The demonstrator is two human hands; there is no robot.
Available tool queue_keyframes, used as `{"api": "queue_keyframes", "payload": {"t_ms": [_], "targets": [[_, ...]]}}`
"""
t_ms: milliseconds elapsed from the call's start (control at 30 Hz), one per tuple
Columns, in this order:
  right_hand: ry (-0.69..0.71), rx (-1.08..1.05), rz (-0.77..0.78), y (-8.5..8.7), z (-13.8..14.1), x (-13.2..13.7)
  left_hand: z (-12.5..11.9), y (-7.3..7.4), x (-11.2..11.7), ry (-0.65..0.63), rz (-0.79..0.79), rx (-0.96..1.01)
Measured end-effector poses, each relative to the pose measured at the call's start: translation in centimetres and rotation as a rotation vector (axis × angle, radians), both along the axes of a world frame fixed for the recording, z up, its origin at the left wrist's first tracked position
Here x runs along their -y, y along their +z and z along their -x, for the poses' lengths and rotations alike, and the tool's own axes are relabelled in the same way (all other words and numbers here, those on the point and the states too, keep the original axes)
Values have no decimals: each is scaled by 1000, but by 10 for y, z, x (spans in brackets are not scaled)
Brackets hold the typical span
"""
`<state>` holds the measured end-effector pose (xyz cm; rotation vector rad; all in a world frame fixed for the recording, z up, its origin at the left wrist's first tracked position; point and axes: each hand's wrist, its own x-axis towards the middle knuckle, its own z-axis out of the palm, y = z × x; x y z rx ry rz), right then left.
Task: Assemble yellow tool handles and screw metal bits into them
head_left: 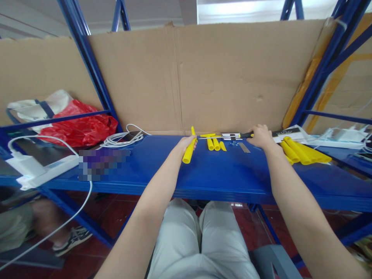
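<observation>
My left hand (187, 143) is closed around a yellow tube (188, 155), held tilted with its wide open end toward me. In my right hand (260, 135) is the dark handle of a long screwdriver (213, 137). Its thin shaft points left, and the tip is at or very near the tube beside my left fingers; contact cannot be made out. Between my hands, several shorter yellow pieces (216, 145) lie on the blue shelf (221, 174). Close by are a small flat metal strip (244, 147) and tiny bluish parts (234, 143), too small to name.
More yellow tubes (302, 151) lie at the right, near a white power strip (337, 142). At left are a coiled white cable (123, 138), a red plastic bag (84, 124) and another power strip (52, 170). A cardboard panel (217, 77) stands behind. Another person's leg shows lower left.
</observation>
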<state>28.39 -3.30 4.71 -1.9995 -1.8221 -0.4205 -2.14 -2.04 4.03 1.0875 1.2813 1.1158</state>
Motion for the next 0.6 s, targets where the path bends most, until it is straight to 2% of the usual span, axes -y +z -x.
{"api": "queue_keyframes", "payload": {"t_ms": [200,600], "targets": [[-48,-9,48,-1,-3,-3,0,-2,-6,-1,-35,48],[1,52,143,2,3,1,1,-5,-9,32,-14,50]]}}
